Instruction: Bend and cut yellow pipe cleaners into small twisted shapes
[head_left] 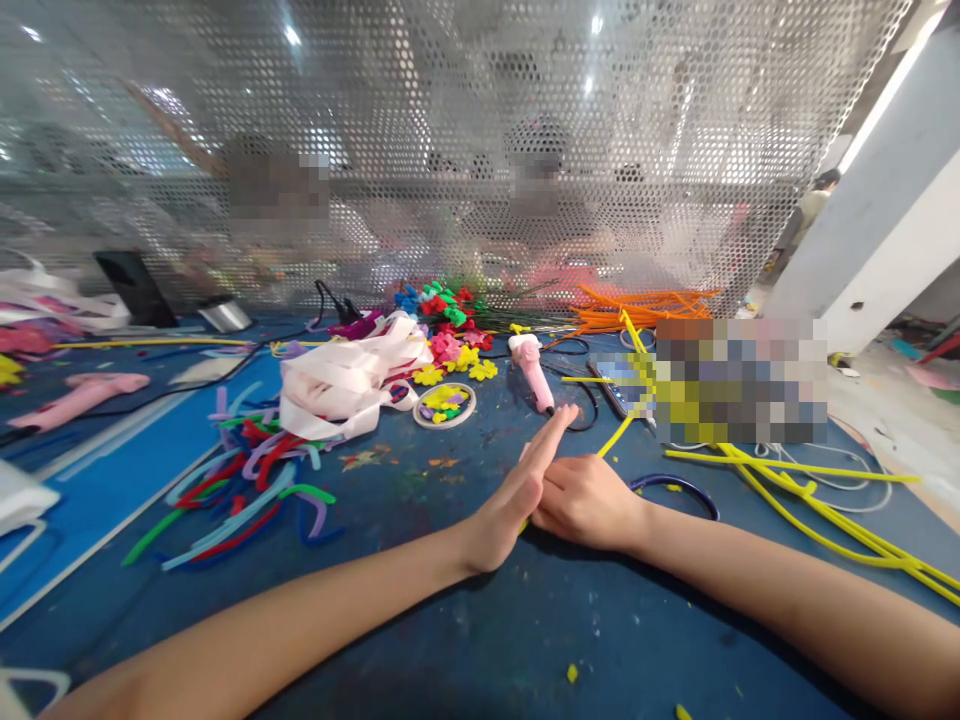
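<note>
Peeking between the hands [504, 505] [589, 505], yellow strip [523, 526]

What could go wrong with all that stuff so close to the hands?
The pink tool, which looks like a glue gun, lies just past the left hand. Reaching forward might knock it, or hurt if it's hot, which I can't tell. Loose yellow stems lie beside the right forearm, so swinging that arm outward could push them around.
</note>
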